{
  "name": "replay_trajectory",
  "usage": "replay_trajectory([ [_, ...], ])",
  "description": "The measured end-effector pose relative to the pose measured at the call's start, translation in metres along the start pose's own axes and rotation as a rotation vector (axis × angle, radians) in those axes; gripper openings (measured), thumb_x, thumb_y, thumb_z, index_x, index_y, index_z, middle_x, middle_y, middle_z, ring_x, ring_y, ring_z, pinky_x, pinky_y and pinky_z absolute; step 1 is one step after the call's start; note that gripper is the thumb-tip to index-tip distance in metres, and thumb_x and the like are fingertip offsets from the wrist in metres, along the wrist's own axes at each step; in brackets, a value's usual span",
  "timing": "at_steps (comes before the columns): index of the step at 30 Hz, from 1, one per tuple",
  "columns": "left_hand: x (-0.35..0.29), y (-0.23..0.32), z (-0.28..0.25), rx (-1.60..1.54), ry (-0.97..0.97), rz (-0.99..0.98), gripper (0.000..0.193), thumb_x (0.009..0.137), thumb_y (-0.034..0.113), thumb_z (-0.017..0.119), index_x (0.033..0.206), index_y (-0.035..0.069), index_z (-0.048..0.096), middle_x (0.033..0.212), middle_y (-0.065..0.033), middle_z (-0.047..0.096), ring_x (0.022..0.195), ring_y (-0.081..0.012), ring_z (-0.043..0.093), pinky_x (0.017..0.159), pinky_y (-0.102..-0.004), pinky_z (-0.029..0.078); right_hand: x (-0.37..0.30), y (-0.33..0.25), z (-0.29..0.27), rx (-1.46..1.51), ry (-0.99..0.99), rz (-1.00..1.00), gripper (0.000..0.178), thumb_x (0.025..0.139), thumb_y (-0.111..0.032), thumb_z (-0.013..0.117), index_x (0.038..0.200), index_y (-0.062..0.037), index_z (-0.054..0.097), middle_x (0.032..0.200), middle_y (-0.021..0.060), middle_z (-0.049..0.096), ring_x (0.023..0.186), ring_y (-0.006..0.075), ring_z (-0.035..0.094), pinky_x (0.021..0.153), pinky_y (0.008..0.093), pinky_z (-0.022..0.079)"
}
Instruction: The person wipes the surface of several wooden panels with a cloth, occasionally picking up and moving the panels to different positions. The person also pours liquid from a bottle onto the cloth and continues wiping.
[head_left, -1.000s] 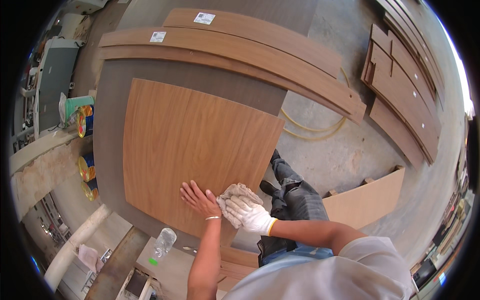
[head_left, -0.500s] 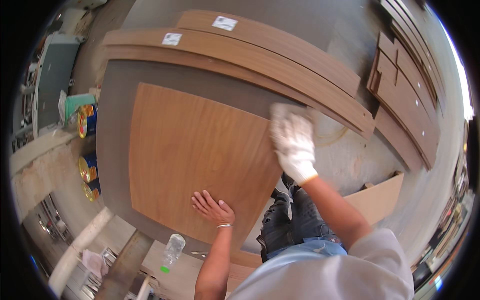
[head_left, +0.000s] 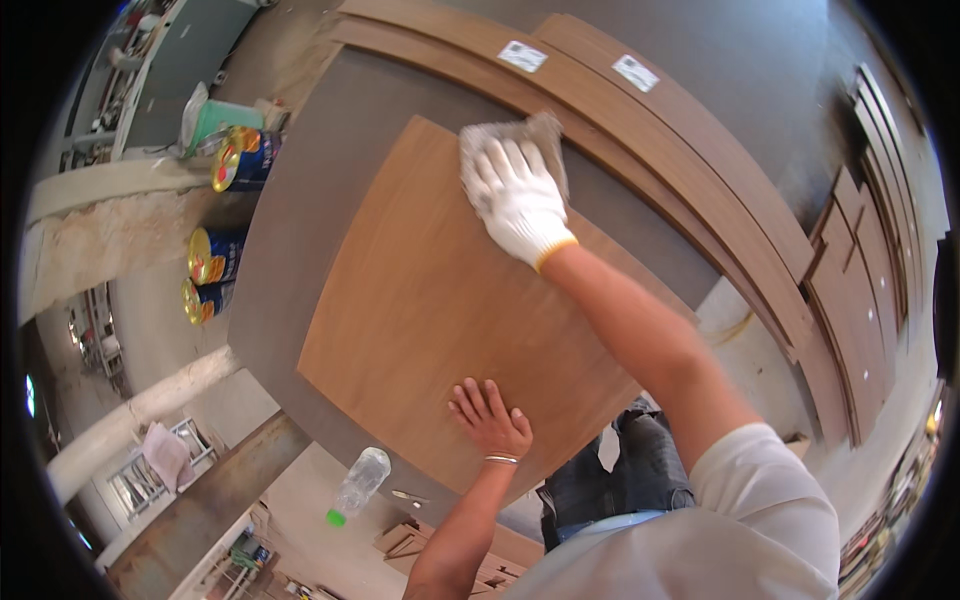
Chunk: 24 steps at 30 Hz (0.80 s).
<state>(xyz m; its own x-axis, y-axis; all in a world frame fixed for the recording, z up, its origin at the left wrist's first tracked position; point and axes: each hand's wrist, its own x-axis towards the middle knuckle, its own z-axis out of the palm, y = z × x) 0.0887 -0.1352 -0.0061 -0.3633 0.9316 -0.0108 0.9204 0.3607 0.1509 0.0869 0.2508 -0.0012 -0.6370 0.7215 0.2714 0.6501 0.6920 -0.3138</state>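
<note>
A brown wood-grain panel (head_left: 420, 310) lies flat on a grey-topped table (head_left: 300, 200). My bare left hand (head_left: 492, 420) rests on the panel near its front edge, fingers stretched out and a bracelet at the wrist. Toward the far edge, my right hand (head_left: 520, 195) wears a white knit glove with a yellow cuff. It presses a greyish-brown cloth (head_left: 550, 140) against the panel, and the cloth sticks out past the fingertips. Part of the cloth is hidden under the glove.
Long brown boards (head_left: 600, 110) with white labels lie along the table's far side. More brown panels (head_left: 850, 290) are stacked at the right. A clear bottle with a green cap (head_left: 360, 485) lies at the front left corner. Blue and gold cans (head_left: 215, 255) stand at the left.
My right hand has swept with the cloth from the panel's right side to its far edge. The whole view has turned, while my left hand stays flat on the panel.
</note>
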Motion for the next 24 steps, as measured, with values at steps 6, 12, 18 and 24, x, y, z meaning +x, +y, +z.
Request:
replay_trajectory([
  [6, 0.003, 0.007, 0.001, -0.067, -0.013, -0.013, 0.067, 0.104, 0.037, 0.038, 0.161, 0.001, 0.034, 0.17, -0.0285, 0.024, 0.156, -0.0536, 0.018, 0.124, -0.0708, 0.011, 0.131, -0.03, 0.072, 0.021, 0.204, -0.011, 0.037, 0.094, -0.027, 0.056, 0.122, -0.0074, 0.069, 0.135, 0.0103, 0.061, 0.13, 0.0278, 0.051, 0.116, 0.0472, 0.031],
  [12, -0.007, 0.001, 0.002, -0.052, 0.025, -0.077, 0.067, 0.103, 0.037, 0.04, 0.16, 0.001, 0.036, 0.168, -0.0283, 0.027, 0.155, -0.0543, 0.021, 0.124, -0.0707, 0.011, 0.022, -0.159, 0.023, 0.339, -0.087, -0.395, 0.016, 0.094, -0.02, 0.056, 0.098, -0.0119, 0.07, 0.102, 0.0076, 0.071, 0.107, 0.0306, 0.063, 0.115, 0.0467, 0.041],
  [18, -0.001, 0.003, 0.003, -0.069, 0.034, -0.035, 0.067, 0.101, 0.035, 0.043, 0.159, 0.002, 0.037, 0.168, -0.0287, 0.028, 0.154, -0.0541, 0.023, 0.124, -0.0699, 0.013, -0.034, -0.105, 0.018, 0.543, -0.191, -0.404, 0.018, 0.087, -0.018, 0.069, 0.105, -0.0137, 0.07, 0.125, 0.0049, 0.065, 0.119, 0.0313, 0.057, 0.108, 0.0483, 0.044],
  [24, -0.003, 0.002, -0.001, -0.053, 0.062, -0.057, 0.067, 0.099, 0.033, 0.046, 0.159, 0.003, 0.039, 0.169, -0.0256, 0.029, 0.156, -0.0493, 0.023, 0.126, -0.0659, 0.014, -0.105, 0.045, -0.058, -0.043, -0.152, -0.062, 0.056, 0.089, -0.025, 0.066, 0.142, -0.0088, 0.058, 0.148, 0.0146, 0.055, 0.138, 0.0346, 0.048, 0.12, 0.0497, 0.034],
])
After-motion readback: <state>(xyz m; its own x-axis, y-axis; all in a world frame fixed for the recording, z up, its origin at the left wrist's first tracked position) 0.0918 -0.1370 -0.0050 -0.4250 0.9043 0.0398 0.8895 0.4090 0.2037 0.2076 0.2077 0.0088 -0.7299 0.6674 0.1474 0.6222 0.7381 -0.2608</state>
